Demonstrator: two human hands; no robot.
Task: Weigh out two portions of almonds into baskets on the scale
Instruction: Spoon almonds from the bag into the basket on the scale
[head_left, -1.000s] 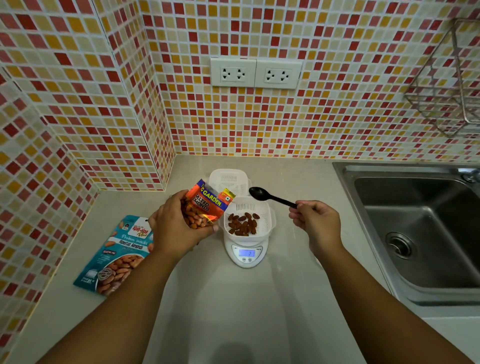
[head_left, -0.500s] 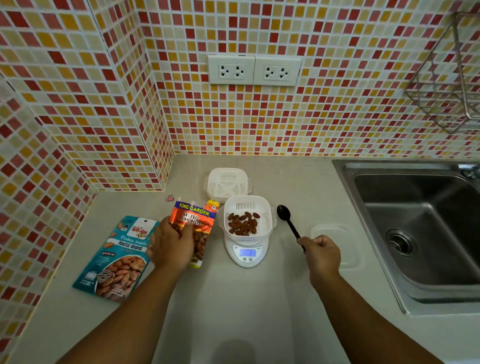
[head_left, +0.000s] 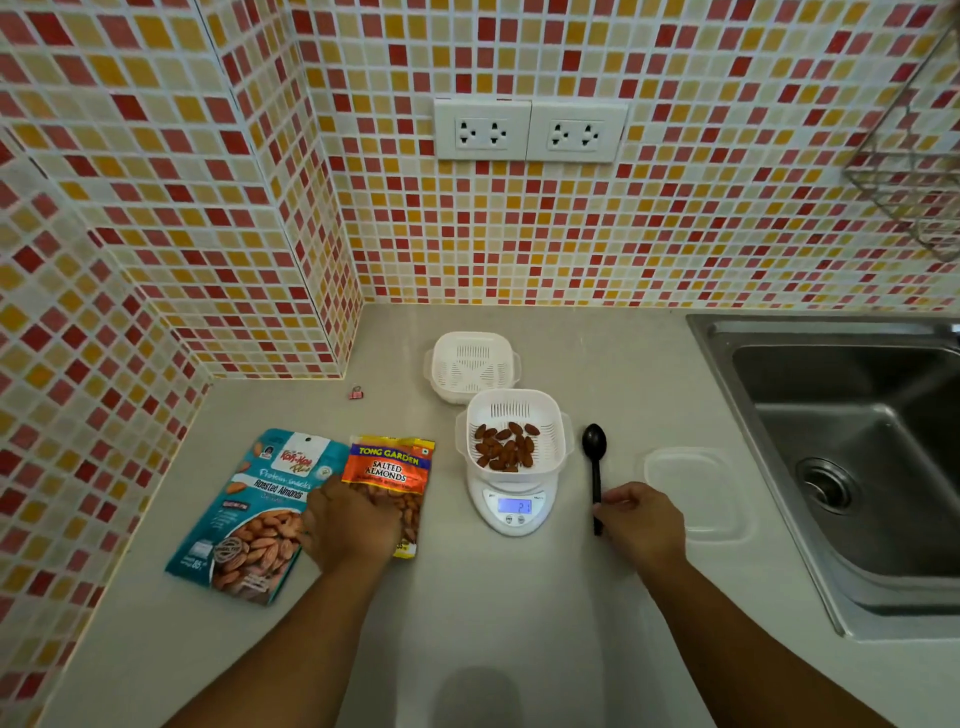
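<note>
A white basket (head_left: 514, 413) holding several almonds (head_left: 504, 447) sits on the small white scale (head_left: 514, 512), whose display is lit. Behind it stands a second white basket (head_left: 471, 366), empty. The orange salted almonds packet (head_left: 389, 462) lies flat on the counter left of the scale, and my left hand (head_left: 353, 527) lies over its lower half, holding it. A black spoon (head_left: 595, 452) lies on the counter right of the scale. My right hand (head_left: 641, 525) pinches its handle near the end.
A teal roasted almonds bag (head_left: 249, 519) lies left of the orange packet. A clear plastic lid (head_left: 696, 488) rests right of the spoon, beside the steel sink (head_left: 852, 441). A small pink clip (head_left: 356, 392) sits near the tiled wall corner. A wire rack (head_left: 914, 171) hangs upper right.
My left hand brought the orange packet down from over the basket and laid it flat on the counter. My right hand lowered the spoon to the counter beside the scale.
</note>
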